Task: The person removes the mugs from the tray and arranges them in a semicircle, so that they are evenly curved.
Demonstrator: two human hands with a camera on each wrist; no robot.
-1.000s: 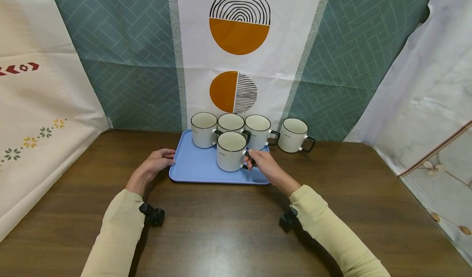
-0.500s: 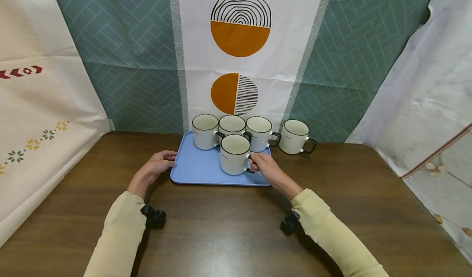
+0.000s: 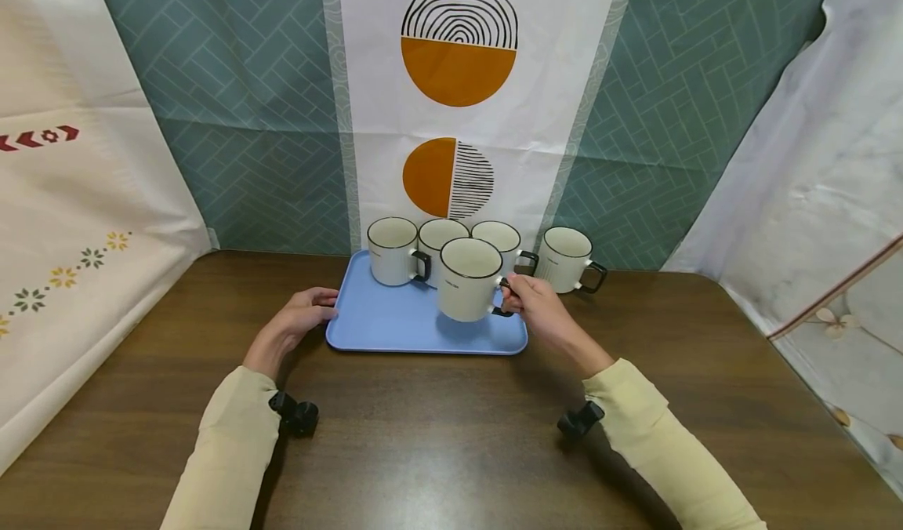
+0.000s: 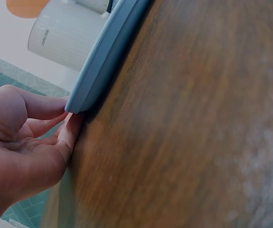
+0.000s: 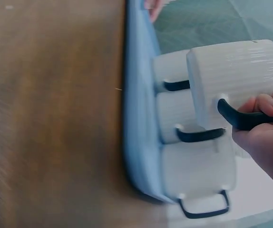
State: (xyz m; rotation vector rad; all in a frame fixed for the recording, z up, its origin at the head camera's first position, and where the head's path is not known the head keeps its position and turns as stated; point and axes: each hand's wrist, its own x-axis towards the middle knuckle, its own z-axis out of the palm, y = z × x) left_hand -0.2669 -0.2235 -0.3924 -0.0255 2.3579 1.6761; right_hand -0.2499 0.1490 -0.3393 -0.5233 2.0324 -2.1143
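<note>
My right hand (image 3: 531, 304) grips the black handle of a white mug (image 3: 467, 288) with a dark rim. In the right wrist view this mug (image 5: 238, 78) hangs above the blue tray (image 5: 141, 118), clear of its surface. Along the tray's back edge stand three like mugs: a left one (image 3: 390, 257), a middle one (image 3: 432, 240) and a right one (image 3: 502, 236), the last two partly hidden behind the held mug. My left hand (image 3: 298, 320) pinches the left edge of the tray (image 3: 374, 318); the left wrist view has the fingertips at the rim (image 4: 86, 85).
One more white mug (image 3: 562, 261) stands on the brown wooden table (image 3: 437, 436), right of the tray and close to the back cloth (image 3: 621, 185). Cloth hangings also border the table at left and right.
My right hand has lifted the mug off the tray and carried it rightward. The left hand keeps its place at the tray's left edge.
</note>
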